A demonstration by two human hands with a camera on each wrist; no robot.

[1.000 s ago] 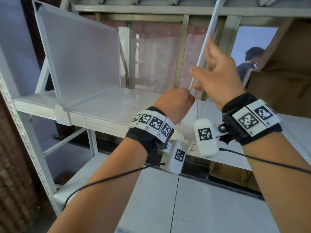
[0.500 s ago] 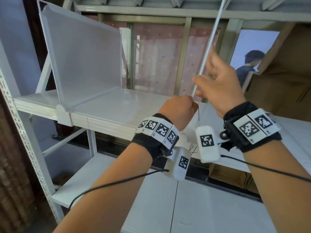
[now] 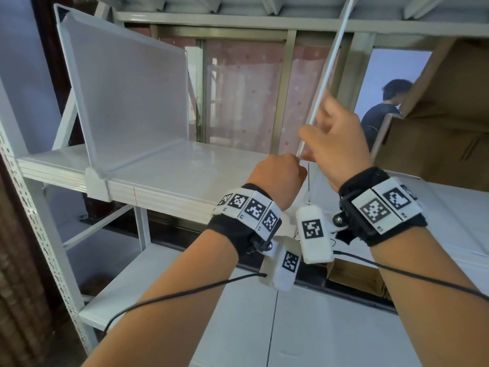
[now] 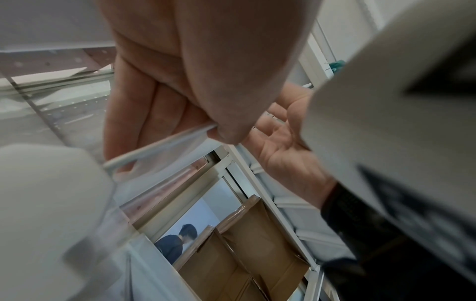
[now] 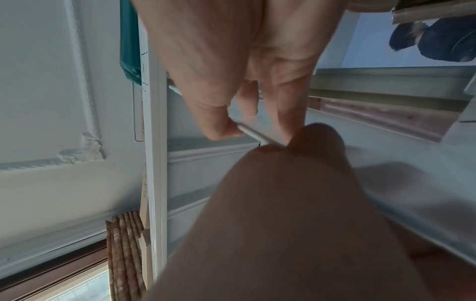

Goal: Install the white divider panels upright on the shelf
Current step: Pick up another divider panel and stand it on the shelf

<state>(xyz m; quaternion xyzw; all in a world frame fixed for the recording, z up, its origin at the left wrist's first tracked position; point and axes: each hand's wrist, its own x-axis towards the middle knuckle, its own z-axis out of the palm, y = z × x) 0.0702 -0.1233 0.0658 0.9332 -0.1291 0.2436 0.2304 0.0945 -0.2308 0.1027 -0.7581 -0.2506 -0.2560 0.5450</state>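
One white divider panel [image 3: 127,102] stands on the white shelf [image 3: 185,176] at the left, leaning a little, its foot in a white clip [image 3: 96,185] on the front edge. A second divider panel [image 3: 326,72] is seen edge-on, as a thin white bar rising to the top of the head view. My left hand [image 3: 277,178] grips its lower corner [image 4: 165,150] at the shelf's front edge. My right hand [image 3: 336,144] pinches its front edge [image 5: 253,135] just above, thumb on one side and fingers on the other.
Cardboard boxes [image 3: 444,123] fill the shelf's right end. A lower shelf board [image 3: 211,327] lies below. A perforated upright post [image 3: 34,234] stands at the left. Behind the rack are a window frame [image 3: 280,96] and a person in dark clothes [image 3: 383,112].
Both hands, still holding the second panel, have stayed close together at the shelf's front edge. The view has shifted slightly; the panel's lean looks about the same.
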